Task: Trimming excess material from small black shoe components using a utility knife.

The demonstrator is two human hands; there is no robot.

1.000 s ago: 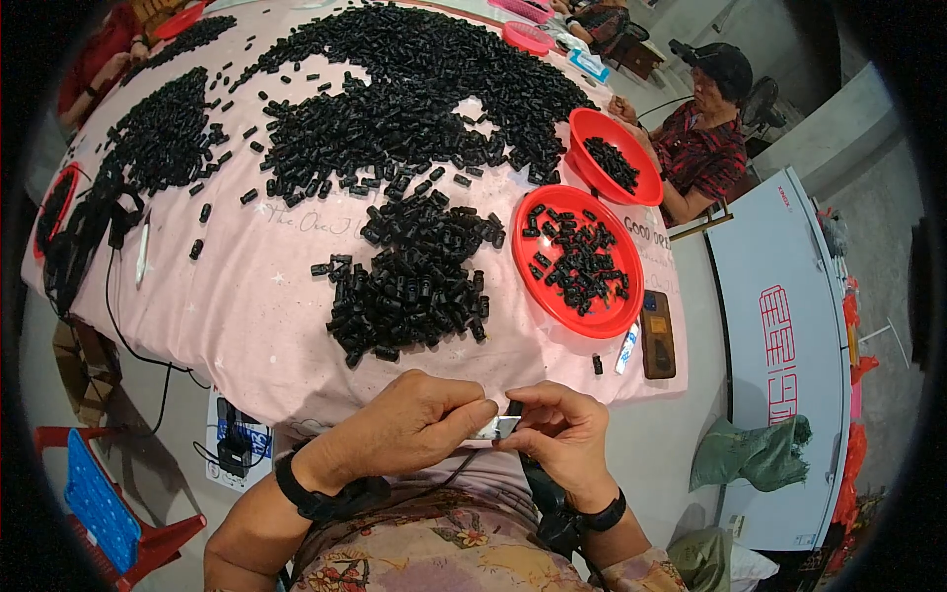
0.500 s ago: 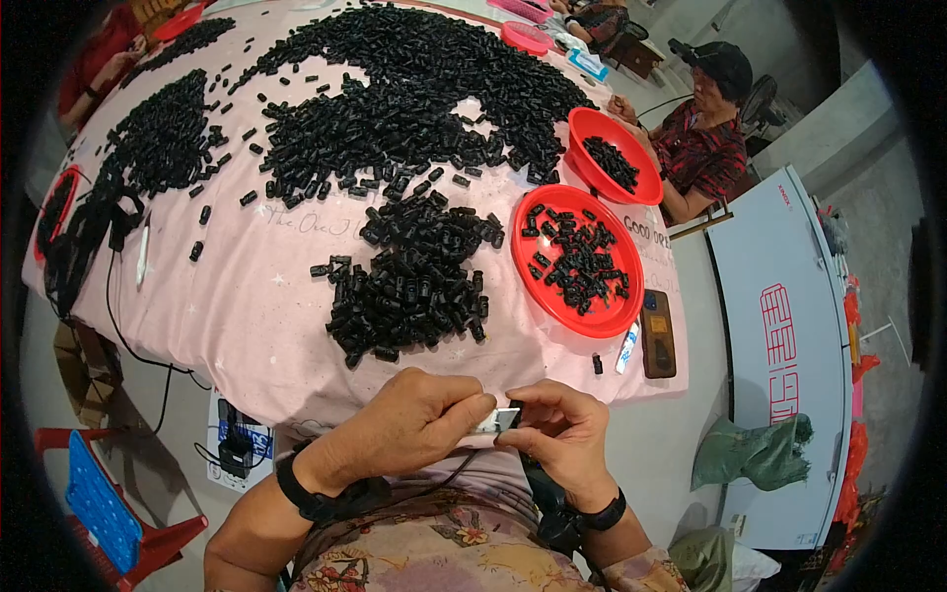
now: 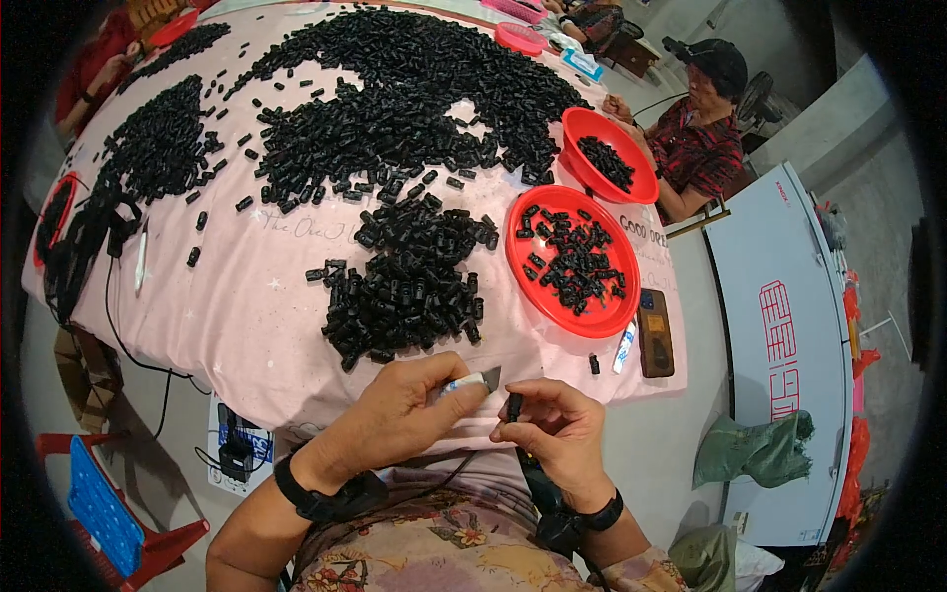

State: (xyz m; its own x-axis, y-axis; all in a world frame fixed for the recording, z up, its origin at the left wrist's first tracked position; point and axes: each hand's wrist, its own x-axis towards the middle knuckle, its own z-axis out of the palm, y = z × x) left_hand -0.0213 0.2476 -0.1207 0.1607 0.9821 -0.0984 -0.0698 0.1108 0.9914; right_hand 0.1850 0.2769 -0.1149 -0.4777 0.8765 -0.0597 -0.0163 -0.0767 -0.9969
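My left hand [image 3: 409, 409] is closed round a white-handled utility knife [image 3: 473, 383], its short grey blade pointing right. My right hand [image 3: 557, 426] pinches a small black cylindrical plastic part [image 3: 513, 407] between thumb and fingers. A small gap separates the blade from the part. Just beyond my hands lies a near heap of similar black parts [image 3: 404, 296] on the pink tablecloth [image 3: 247, 326]. To the right stands a red round basin [image 3: 520, 286] with more black parts in it.
Larger heaps of black parts [image 3: 395, 69] cover the far table. A second red basin [image 3: 641, 187] stands behind the first. A phone [image 3: 655, 333] and a white-and-blue strip [image 3: 624, 347] lie near the right edge. A co-worker [image 3: 695, 138] sits at the right; another person [image 3: 99, 74] is far left.
The knife blade has moved away from the black part and up. My hands have drawn slightly apart, and the part now stands upright in my right fingers.
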